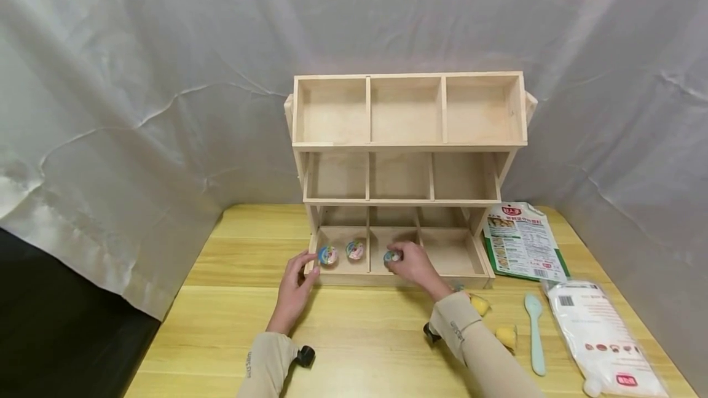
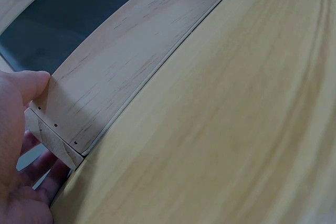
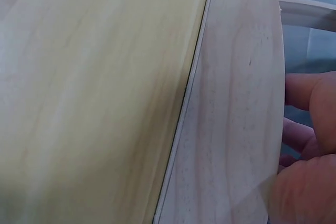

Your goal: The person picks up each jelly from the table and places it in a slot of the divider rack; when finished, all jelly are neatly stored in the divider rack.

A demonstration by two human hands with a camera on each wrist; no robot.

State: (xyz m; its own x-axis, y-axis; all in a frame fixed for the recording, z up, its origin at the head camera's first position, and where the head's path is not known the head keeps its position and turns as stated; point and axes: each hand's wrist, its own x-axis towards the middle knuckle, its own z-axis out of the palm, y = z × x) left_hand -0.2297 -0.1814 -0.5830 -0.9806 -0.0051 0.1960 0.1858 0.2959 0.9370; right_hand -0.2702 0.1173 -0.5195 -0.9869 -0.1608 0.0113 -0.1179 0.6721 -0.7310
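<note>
Black material (image 1: 66, 318) fills the lower left corner, below grey sheeting (image 1: 138, 78) that runs across the back. Next to it, the yellow wood-grained table (image 1: 238, 300) is in view. My left hand (image 1: 295, 293) grips the front left corner of the wooden rack (image 1: 348, 279), thumb on the edge of the front wall and fingers round the side, as the left wrist view confirms. The rack has three tiers, each divided three ways. Two lidded cups stand apart in the lowest tier's left compartment: one blue-and-pink (image 1: 328, 255), one mainly pink (image 1: 355, 250). In its middle compartment, my right hand (image 1: 412, 263) pinches a third cup (image 1: 391, 257) between the fingertips; the front wall hides that cup from the right wrist view. Right of my right sleeve (image 1: 481, 349), two yellow items (image 1: 506, 337) lie on the table; I cannot tell what they are. Beyond them are a green-and-white packet (image 1: 522, 241), flat beside the rack, a pale green spoon (image 1: 536, 343) and a white printed bag (image 1: 608, 339).
</note>
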